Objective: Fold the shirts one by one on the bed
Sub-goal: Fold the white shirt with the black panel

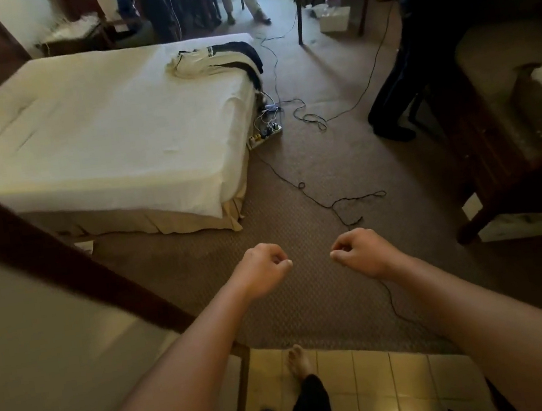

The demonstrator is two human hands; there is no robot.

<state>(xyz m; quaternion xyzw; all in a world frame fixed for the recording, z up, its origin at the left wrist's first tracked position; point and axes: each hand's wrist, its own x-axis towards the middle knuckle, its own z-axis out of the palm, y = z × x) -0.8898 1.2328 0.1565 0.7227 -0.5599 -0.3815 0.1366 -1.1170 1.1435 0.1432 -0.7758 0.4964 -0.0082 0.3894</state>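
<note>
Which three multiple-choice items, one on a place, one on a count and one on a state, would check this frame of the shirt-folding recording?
1. Where do the shirts lie?
A. At the far corner of the bed, partly draped over its edge
B. On the carpet beside the bed
C. On the pillow

2. How many other people are partly in view, apart from the wearer?
A. None
B. Two
C. Four

3. What are the wearer's hands doing?
A. Each grips a shirt
B. Both press flat on the bed
C. Both are curled and hold nothing

Answers:
1 A, the cream and dark heap sits at the far corner.
2 B, one stands at right, one's legs show at top.
3 C, the left hand and right hand hover over the carpet, fingers curled, holding nothing.
</note>
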